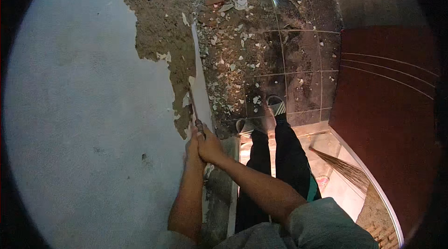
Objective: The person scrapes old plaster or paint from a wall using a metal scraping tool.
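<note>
A long thin hand tool [199, 125] with a brown handle and a narrow shaft slants up along the wall. Its tip meets the bare strip beside the broken edge of the white wall coating [93, 104]. My right hand [211, 148] is closed round the lower handle. Pressed against it on the wall side, my left hand [192, 145] also closes about the handle's lower end, its fingers partly hidden. Above the hands, rough brown plaster [161, 11] shows where the coating is gone. A pale strip [199, 72] runs along the foot of the wall, right of the shaft.
White flakes and rubble [233, 58] litter the dark tiled floor [303, 53]. My feet, in striped footwear [276, 105], stand near a lighter threshold [312, 129]. A straw broom [343, 167] lies on the right, beside a dark red panel [387, 123].
</note>
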Tool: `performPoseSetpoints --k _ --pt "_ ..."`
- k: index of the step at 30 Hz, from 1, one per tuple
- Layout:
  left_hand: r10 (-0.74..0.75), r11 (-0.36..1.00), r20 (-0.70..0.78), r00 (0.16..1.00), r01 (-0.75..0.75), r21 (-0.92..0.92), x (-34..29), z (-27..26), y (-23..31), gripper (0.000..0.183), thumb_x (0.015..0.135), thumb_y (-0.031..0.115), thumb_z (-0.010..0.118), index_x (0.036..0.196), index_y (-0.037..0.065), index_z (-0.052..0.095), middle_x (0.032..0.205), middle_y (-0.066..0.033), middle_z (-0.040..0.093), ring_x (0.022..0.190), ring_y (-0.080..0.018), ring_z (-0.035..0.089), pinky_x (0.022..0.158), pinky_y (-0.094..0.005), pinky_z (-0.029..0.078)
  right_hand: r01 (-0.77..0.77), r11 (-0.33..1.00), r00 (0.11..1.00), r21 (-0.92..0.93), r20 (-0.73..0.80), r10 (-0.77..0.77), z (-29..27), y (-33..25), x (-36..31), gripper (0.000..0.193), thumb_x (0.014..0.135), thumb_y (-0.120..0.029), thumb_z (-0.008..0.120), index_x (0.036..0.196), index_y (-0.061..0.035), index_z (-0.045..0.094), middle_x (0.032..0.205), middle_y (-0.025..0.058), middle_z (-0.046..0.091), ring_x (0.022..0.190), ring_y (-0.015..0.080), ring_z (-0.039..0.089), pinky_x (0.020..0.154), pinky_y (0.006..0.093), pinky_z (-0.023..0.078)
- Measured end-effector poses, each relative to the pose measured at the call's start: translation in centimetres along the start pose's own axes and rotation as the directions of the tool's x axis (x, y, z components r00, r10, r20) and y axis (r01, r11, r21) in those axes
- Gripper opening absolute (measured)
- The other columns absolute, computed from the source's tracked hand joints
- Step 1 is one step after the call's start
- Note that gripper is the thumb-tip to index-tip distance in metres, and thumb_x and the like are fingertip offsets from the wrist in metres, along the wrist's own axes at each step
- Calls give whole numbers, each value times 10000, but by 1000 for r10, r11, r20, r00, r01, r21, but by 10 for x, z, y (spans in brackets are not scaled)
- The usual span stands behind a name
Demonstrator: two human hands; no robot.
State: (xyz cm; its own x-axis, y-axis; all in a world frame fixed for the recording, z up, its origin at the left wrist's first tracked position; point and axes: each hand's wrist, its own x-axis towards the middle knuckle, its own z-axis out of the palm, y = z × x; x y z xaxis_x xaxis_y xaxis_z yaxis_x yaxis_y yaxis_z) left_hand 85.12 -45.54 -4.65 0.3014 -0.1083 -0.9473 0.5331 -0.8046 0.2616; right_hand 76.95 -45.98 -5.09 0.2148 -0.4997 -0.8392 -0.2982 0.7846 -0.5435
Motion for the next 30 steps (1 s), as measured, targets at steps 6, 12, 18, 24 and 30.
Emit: performPoseSetpoints --k 6,12,18,24,30 --pt "147 989 -60 987 -146 22 -21 -1 -16 642 907 565 642 1239 18 587 1084 -147 634 966 -271 628 825 -388 527 131 990 991 51 25 -132 -19 -11 -38 586 1020 -311 407 1482 40 322 1287 350 549 1204 478 547 1042 469 416" --pt "231 911 190 954 -281 303 69 -34 -3 618 933 526 628 1284 20 575 1144 -160 625 1017 -286 616 863 -405 516 -25 997 1000 72 -7 26 6 -22 29 634 1020 -334 398 1511 42 256 1230 386 565 1154 502 573 1010 479 445" --pt "139 986 -5 990 -138 93 8 3 1 629 943 531 608 1294 11 563 1151 -170 621 1016 -290 621 850 -421 528 237 961 971 140 -72 -229 2 9 10 634 1013 -336 408 1499 51 278 1211 388 574 1159 509 564 1017 475 437" --pt "69 992 -52 996 -63 111 15 11 16 574 966 505 586 1244 4 598 1117 -161 639 923 -269 643 758 -360 539 27 994 999 109 -19 -26 -1 -4 24 640 1015 -358 399 1502 40 281 1205 382 577 1151 512 565 1010 493 438" --pt "101 991 -118 988 -90 95 37 5 4 580 952 516 605 1147 -30 641 1015 -157 662 860 -270 648 746 -372 533 114 992 992 49 -68 -110 5 9 33 643 1012 -368 404 1516 7 270 1218 383 568 1148 513 565 1012 508 432"
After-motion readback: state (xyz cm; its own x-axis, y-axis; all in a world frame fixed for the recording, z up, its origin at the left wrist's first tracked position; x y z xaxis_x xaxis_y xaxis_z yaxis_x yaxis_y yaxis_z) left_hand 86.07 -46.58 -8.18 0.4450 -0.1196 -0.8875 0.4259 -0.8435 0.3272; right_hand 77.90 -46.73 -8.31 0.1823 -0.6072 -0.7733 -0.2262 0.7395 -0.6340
